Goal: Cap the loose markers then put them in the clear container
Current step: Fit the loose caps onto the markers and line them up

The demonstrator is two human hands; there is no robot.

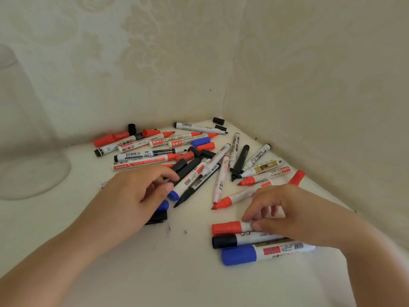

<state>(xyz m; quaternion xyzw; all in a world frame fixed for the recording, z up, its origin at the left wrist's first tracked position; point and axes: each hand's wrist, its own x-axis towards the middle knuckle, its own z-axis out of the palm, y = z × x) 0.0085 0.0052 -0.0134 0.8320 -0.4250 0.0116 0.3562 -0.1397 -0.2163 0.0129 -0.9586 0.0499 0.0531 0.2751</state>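
Observation:
Several markers and loose caps lie scattered in the table's corner. My left hand (137,196) reaches into the pile, and its thumb and forefinger pinch the lower end of an uncapped blue-tipped marker (188,181). Partly hidden under that hand are a blue cap (164,205) and a black cap (157,217). My right hand (287,213) pinches the barrel of a red-capped marker (228,227) lying on the table. Just in front of it, a black-capped marker (230,240) and a blue-capped marker (243,254) lie side by side. The clear container (28,151) stands at the left, blurred.
The white table (188,282) is boxed in by patterned walls behind and to the right. Loose red caps (111,138), a blue cap (201,141) and black caps (218,121) sit among the uncapped markers. Small dark ink specks (169,229) dot the tabletop.

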